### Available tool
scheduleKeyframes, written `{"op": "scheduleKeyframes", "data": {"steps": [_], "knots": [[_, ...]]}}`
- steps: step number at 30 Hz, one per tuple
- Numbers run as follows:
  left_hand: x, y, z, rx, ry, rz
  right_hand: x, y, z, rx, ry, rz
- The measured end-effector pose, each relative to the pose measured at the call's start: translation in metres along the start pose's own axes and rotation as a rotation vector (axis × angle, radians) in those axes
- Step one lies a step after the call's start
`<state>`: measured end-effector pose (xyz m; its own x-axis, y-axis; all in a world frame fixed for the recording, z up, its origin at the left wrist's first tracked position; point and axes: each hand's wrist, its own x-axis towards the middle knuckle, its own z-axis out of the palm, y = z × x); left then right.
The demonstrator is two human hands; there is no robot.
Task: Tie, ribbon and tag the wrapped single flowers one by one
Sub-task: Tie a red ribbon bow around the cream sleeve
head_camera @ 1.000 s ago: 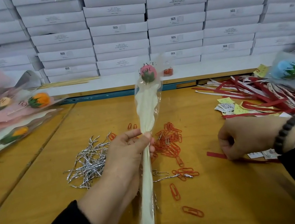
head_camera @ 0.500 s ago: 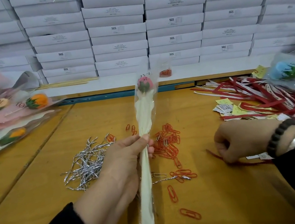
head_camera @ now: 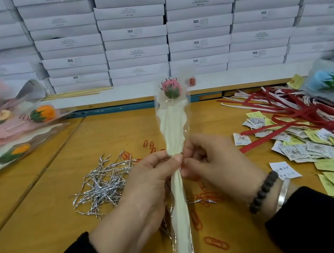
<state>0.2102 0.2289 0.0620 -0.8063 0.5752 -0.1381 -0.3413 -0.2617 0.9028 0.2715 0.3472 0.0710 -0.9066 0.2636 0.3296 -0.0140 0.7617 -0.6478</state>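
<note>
Your two hands meet at the middle of the scene, both on the wrapped flower point(head_camera: 172, 125). Your left hand point(head_camera: 145, 188) grips the gathered neck of the wrap, thumb and fingers curled round it, and your right hand point(head_camera: 214, 162) pinches the same spot from the right side, its fingertips touching those of the left. The flower stands nearly upright between them, clear of the tabletop point(head_camera: 34, 227): its pink bud point(head_camera: 171, 88) sits at the far end above your hands inside clear film printed with lettering, and the cream wrap runs down past your left wrist to the near edge.

Left of your hands lies a heap of silver twist ties point(head_camera: 102, 182). Orange paper clips point(head_camera: 216, 243) are scattered under and near the wrap. To the right are red ribbons point(head_camera: 294, 117) and a spread of paper tags point(head_camera: 313, 149), some yellow, some white. More wrapped flowers point(head_camera: 18, 134) lie at the far left, and another with a blue bud point(head_camera: 327, 80) at the far right. Stacked white boxes point(head_camera: 133, 31) fill the far side.
</note>
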Motion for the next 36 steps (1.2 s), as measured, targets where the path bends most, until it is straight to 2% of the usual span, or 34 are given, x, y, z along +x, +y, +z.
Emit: {"op": "scheduleKeyframes", "data": {"steps": [5,10,13,21,24,29,36], "knots": [[0.001,0.003,0.0,0.005,0.031,0.035,0.0,-0.001,0.006,0.119,0.023,0.041],[0.006,0.023,-0.012,0.0,0.102,0.078,0.005,0.009,-0.022,-0.119,-0.123,0.052],[0.012,0.032,-0.022,-0.032,0.154,0.113,0.009,0.023,-0.05,-0.151,-0.194,0.124],[0.022,0.027,-0.034,-0.021,0.209,0.131,0.003,0.059,-0.107,-0.119,-0.134,0.266],[0.022,0.026,-0.035,0.008,0.22,0.128,0.002,0.055,-0.109,-0.038,-0.08,0.275],[0.018,0.024,-0.03,0.145,0.197,0.177,0.009,0.028,-0.084,0.267,-0.089,0.312],[0.002,0.007,-0.003,0.123,0.017,0.131,0.008,0.004,-0.026,0.407,-0.135,0.382]]}}
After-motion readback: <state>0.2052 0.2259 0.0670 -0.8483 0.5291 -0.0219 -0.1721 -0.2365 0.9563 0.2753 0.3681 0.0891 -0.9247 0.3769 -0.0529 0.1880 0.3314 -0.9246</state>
